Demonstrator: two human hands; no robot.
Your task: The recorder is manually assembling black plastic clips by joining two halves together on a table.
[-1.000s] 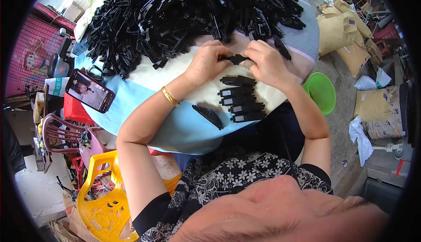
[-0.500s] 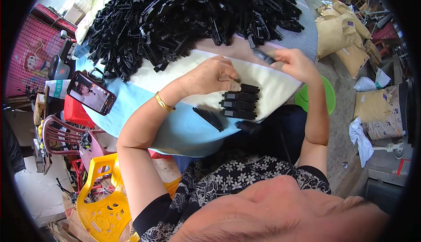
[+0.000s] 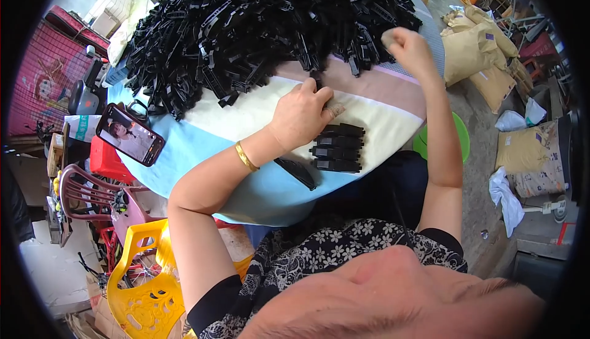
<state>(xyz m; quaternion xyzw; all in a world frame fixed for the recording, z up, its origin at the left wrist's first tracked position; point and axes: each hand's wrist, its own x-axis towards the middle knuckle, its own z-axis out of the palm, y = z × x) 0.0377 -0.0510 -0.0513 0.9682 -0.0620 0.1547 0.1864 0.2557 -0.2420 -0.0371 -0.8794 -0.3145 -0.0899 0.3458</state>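
Black plastic clip-like pieces form a large heap (image 3: 264,25) on the far side of the table. My left hand (image 3: 302,114), wearing a gold bangle, is at the heap's front edge, its fingers closed on a black plastic piece (image 3: 316,78). Curled by the heap's right edge is my right hand (image 3: 410,51); what its fingers hold, if anything, is hidden. Several similar black pieces lie side by side in a neat row (image 3: 337,153) just nearer me than my left hand. A single longer black piece (image 3: 297,173) rests left of that row, partly behind my left wrist.
A phone (image 3: 131,134) with a lit screen leans at the table's left. The striped cloth (image 3: 246,185) covers the round table. A green tub (image 3: 460,139) stands on the floor at right, beyond it brown sacks (image 3: 473,47). A yellow chair (image 3: 144,290) is at lower left.
My left hand has moved away from the row to the heap's edge. My right hand has gone farther out to the heap's right side; the black piece it held no longer shows.
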